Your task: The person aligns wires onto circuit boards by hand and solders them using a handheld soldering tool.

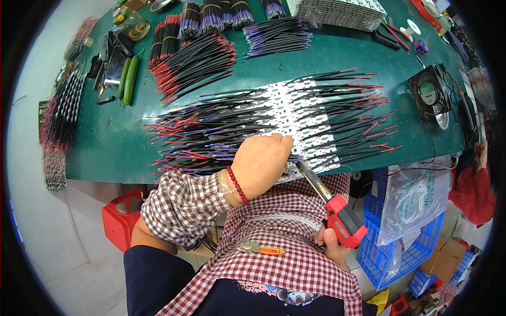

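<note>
A white sheet of small circuit boards (pixel 284 105) lies on the green table, with many black wires (pixel 348 124) fanning out to both sides, their ends red and blue. My left hand (pixel 263 162) is closed over the near part of the sheet, fingers bent down and pressed together. Whatever they pinch is hidden under the hand. Partly hidden below the red handle, my right hand (pixel 334 248) grips a red soldering iron (pixel 345 221). Its metal barrel points up and left, and the tip is close to the boards, just right of my left fingers.
Loose black wires (pixel 197 63) lie in piles beyond the sheet, with tied wire bundles (pixel 211 16) behind. Two cucumbers (pixel 129 79) are at the left. A small fan (pixel 429 92) stands at the right. Below the table are a red stool (pixel 118 218) and blue crates (pixel 374 253).
</note>
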Motion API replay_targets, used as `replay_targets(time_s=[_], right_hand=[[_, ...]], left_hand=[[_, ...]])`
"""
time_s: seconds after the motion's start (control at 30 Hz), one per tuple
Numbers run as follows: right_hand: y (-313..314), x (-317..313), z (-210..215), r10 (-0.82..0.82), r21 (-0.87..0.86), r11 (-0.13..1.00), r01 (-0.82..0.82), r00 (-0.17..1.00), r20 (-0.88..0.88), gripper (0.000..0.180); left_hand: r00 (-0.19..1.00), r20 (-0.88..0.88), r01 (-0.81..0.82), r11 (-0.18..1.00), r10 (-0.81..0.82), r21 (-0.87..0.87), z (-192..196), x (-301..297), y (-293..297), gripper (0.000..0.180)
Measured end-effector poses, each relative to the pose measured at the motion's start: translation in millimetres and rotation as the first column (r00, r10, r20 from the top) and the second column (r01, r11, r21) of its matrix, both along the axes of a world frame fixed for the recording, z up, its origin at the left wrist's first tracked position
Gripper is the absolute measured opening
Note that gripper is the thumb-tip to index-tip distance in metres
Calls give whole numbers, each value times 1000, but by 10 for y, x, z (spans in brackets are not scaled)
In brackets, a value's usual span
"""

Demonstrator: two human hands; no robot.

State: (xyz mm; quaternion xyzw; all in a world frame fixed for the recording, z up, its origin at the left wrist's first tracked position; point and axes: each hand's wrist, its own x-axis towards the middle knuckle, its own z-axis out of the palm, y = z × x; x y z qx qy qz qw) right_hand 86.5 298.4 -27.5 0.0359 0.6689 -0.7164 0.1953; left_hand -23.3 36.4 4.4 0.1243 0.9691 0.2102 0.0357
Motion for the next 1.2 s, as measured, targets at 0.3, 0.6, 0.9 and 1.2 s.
replay_targets(time_s=[0.3,0.6,0.9,1.2], right_hand=[[-13,-13,51,-64,-25,998,62,994,-86,23],[47,9,18,-103,-78,992,97,991,-88,25],[84,101,10,-109,-72,992,101,988,-111,43],[127,136,24,-112,-67,992,108,992,-65,43]], left_hand=[[1000,-18,6,1000,-6,1,-26,53,-37,25],[992,-118,-19,961,54,276,-78,163,-184,25],[992,-100,-27,921,71,389,52,192,-67,21],[994,43,-109,939,101,325,8,151,-88,16]])
